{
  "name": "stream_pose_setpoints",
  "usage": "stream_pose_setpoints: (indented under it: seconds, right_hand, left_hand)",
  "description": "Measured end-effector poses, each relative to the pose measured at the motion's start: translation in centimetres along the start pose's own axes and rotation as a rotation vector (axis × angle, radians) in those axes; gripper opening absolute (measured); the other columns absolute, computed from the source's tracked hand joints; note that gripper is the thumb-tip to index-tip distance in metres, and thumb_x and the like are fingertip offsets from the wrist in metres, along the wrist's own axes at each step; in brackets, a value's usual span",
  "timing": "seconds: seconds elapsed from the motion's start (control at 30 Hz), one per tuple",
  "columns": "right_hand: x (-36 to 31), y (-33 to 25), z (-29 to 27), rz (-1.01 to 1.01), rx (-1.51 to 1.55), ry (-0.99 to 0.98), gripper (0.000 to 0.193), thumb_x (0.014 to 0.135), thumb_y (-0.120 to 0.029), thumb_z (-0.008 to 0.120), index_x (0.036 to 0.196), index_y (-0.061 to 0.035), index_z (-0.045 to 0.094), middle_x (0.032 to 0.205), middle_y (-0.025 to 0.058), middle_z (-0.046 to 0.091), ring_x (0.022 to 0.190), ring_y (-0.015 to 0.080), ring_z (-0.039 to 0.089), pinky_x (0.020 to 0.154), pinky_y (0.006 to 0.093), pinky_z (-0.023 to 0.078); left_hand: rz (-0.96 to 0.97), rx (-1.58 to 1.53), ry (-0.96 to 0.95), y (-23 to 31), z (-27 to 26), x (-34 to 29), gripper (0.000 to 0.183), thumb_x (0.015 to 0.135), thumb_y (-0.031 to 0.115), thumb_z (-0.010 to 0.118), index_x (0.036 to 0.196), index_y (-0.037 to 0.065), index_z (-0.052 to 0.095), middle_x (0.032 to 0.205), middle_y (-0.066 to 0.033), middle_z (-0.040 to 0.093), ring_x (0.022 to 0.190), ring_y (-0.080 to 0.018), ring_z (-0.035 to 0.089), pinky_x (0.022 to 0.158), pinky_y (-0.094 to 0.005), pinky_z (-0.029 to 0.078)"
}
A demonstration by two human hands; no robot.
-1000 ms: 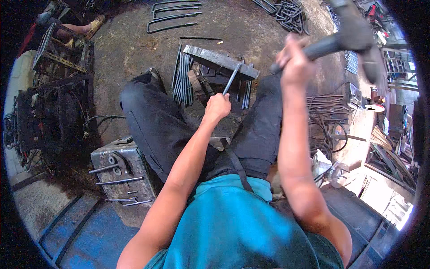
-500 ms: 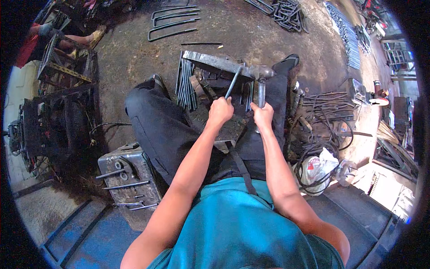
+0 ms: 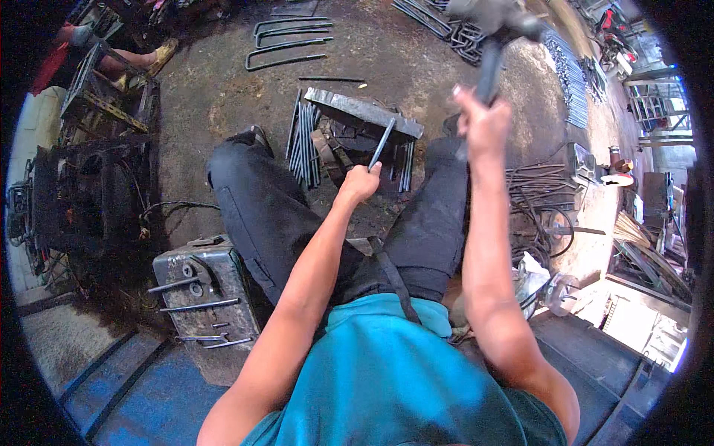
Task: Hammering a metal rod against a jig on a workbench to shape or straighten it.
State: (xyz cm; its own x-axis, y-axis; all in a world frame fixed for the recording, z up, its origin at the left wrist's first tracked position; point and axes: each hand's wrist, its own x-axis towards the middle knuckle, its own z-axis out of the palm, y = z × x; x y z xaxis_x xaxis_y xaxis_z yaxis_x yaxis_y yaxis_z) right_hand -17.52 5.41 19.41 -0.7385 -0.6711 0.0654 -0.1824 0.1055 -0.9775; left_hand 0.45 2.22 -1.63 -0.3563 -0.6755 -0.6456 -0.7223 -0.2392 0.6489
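My left hand (image 3: 360, 184) is closed round a short metal rod (image 3: 382, 144), whose far end lies against the top of a thick steel block (image 3: 364, 111) between my legs. Raised up to the right, my right hand (image 3: 485, 128) grips the handle of a hammer (image 3: 491, 67), blurred by motion, its head well above and apart from the block. Several straight rods (image 3: 303, 141) lean against the left side of the block, and a few more rods (image 3: 406, 167) stand at its right side.
Bent U-shaped rods (image 3: 287, 59) lie on the floor ahead. At my left is a metal box (image 3: 204, 286) with tools on top. Rods and coiled cables (image 3: 547, 189) lie to the right. Another person's foot (image 3: 165, 53) shows at the far left.
My right hand has lifted the hammer up and to the right, away from the block. The left hand has dropped slightly and still holds the rod against the block.
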Motion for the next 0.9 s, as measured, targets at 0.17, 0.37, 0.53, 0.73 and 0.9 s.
stream_pose_setpoints:
  seconds: [0.17, 0.37, 0.53, 0.73, 0.9]
  right_hand:
    - [2.9, -12.0, 0.5, -0.374, 0.289, -0.043, 0.023, 0.087, -0.018, 0.066, 0.07, -0.009, 0.053, 0.054, -0.0007, 0.046, 0.043, 0.0112, 0.043, 0.046, 0.0275, 0.038]
    - [1.0, -7.7, 3.8, -0.32, 0.281, -0.015, 0.032, 0.09, -0.023, 0.066, 0.065, -0.0138, 0.046, 0.051, -0.002, 0.045, 0.044, 0.0108, 0.044, 0.051, 0.0265, 0.04]
    - [-5.6, 11.3, 5.0, -0.081, -0.267, 0.095, 0.025, 0.082, -0.021, 0.073, 0.081, 0.0029, 0.064, 0.074, 0.0149, 0.069, 0.067, 0.0258, 0.066, 0.067, 0.0387, 0.049]
    - [-10.6, 15.5, 5.4, 0.362, -0.453, -0.034, 0.029, 0.078, -0.02, 0.075, 0.07, 0.0026, 0.059, 0.062, 0.014, 0.061, 0.058, 0.0223, 0.059, 0.061, 0.0387, 0.046]
    - [-10.7, 19.5, 4.0, 0.536, -0.313, -0.062, 0.033, 0.08, -0.02, 0.075, 0.065, -0.0025, 0.053, 0.057, 0.0044, 0.054, 0.049, 0.017, 0.052, 0.052, 0.0364, 0.042]
  left_hand:
    - [-0.034, -0.046, -0.068, -0.1, -1.0, -0.3, 0.063, 0.095, 0.049, 0.047, 0.096, -0.011, 0.065, 0.085, -0.0267, 0.067, 0.073, -0.0351, 0.068, 0.067, -0.0437, 0.052]
    - [-0.064, -0.051, -0.071, -0.4, -1.2, -0.2, 0.063, 0.094, 0.05, 0.047, 0.096, -0.011, 0.065, 0.085, -0.0269, 0.067, 0.073, -0.0354, 0.068, 0.066, -0.0435, 0.052]
    - [0.043, 0.027, 0.016, -0.8, -0.4, 0.5, 0.066, 0.092, 0.055, 0.049, 0.103, -0.008, 0.065, 0.097, -0.0324, 0.065, 0.102, -0.0454, 0.062, 0.089, -0.0454, 0.046]
    - [-0.016, -0.021, 0.063, -2.6, -0.6, 0.9, 0.068, 0.09, 0.058, 0.049, 0.096, -0.007, 0.068, 0.098, -0.0315, 0.065, 0.102, -0.0437, 0.062, 0.088, -0.0455, 0.047]
    - [-0.063, 0.031, 0.085, -2.8, -1.3, 1.1, 0.061, 0.091, 0.049, 0.051, 0.1, -0.01, 0.066, 0.101, -0.0338, 0.063, 0.105, -0.0443, 0.06, 0.092, -0.0472, 0.046]
